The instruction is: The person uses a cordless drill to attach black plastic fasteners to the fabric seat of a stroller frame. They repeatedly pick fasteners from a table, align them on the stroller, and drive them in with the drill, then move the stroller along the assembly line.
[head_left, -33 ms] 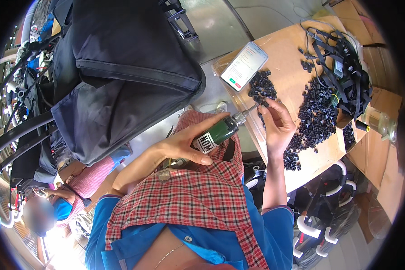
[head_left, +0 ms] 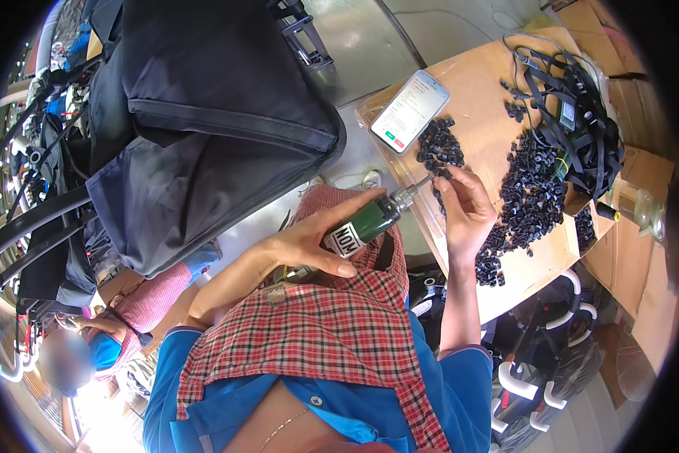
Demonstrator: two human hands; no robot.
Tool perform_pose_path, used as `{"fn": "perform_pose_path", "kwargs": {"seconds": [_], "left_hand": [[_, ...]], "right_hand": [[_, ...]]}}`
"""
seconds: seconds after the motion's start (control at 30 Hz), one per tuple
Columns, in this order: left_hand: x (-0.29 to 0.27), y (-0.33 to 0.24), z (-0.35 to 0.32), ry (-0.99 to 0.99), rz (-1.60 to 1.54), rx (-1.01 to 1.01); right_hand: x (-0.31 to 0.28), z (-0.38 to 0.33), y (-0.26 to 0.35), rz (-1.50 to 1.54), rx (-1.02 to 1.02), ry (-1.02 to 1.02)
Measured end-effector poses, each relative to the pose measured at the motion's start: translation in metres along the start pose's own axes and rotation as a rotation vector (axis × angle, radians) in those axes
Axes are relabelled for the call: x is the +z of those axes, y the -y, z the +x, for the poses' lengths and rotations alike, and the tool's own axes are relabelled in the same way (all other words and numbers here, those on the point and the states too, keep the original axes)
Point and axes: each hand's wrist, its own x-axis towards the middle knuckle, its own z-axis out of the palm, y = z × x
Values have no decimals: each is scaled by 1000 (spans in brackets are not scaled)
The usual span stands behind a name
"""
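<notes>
My left hand (head_left: 309, 240) is wrapped round a green power screwdriver (head_left: 375, 217), which points up and to the right. Its metal bit (head_left: 420, 183) ends close by the fingertips of my right hand (head_left: 469, 214). Those fingertips pinch a small black plastic part (head_left: 444, 174) at the bit's tip; whether bit and part touch, I cannot tell. Just beyond lies a small heap of similar black parts (head_left: 439, 142) on the wooden tabletop (head_left: 471, 89). To the right of my right hand spreads a bigger pile of them (head_left: 532, 189).
A phone with a lit screen (head_left: 409, 111) lies at the table's far left corner. Black straps (head_left: 581, 128) are heaped at the far right. A large black fabric body (head_left: 226, 128) fills the left. Another person (head_left: 139, 306) works at lower left. White-tipped tubes (head_left: 517, 381) stand below the table.
</notes>
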Motion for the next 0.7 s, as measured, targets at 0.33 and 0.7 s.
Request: {"fn": "perform_pose_path", "kwargs": {"seconds": [0.33, 0.7], "left_hand": [[-2, 10, 6, 12, 236, 143], [12, -29, -2, 139, -158, 94]], "right_hand": [[6, -6, 2, 64, -12, -14], [25, -21, 39, 256, -348, 5]]}}
